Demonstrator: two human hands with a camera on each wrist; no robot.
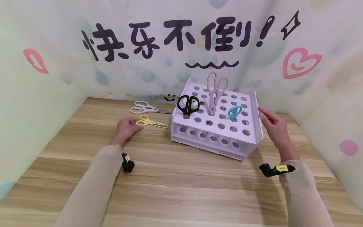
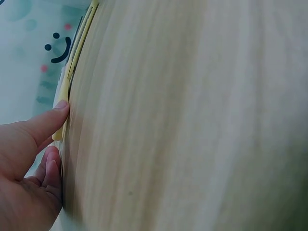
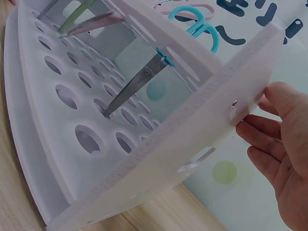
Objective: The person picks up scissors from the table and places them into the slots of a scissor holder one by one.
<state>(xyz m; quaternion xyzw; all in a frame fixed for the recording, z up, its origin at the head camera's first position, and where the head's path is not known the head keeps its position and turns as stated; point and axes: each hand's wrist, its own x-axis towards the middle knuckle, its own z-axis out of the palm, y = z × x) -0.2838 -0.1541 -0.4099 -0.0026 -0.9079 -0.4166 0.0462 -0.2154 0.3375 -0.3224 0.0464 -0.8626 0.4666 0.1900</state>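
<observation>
My left hand (image 1: 128, 125) rests on the wooden table (image 1: 175, 186), its thumb tip touching the handle of the yellow scissors (image 1: 150, 122) lying flat there. In the left wrist view the thumb (image 2: 48, 120) presses on the yellow scissors (image 2: 65, 86) while the other fingers curl loosely below. My right hand (image 1: 273, 123) has relaxed fingers that touch the right side wall of a white rack (image 1: 255, 126) full of round holes. Black scissors (image 1: 188, 105), pink scissors (image 1: 215, 91) and blue scissors (image 1: 234, 112) stand in its holes. The right wrist view shows the right hand (image 3: 269, 125) beside the rack (image 3: 144, 144) and the blue scissors (image 3: 192, 26).
Cream-white scissors (image 1: 146, 108) lie on the table behind the yellow pair, left of the rack. Printed backdrop walls (image 1: 34, 104) close in the table on the left, back and right. Black wrist-camera mounts (image 1: 127, 164) sit on both forearms.
</observation>
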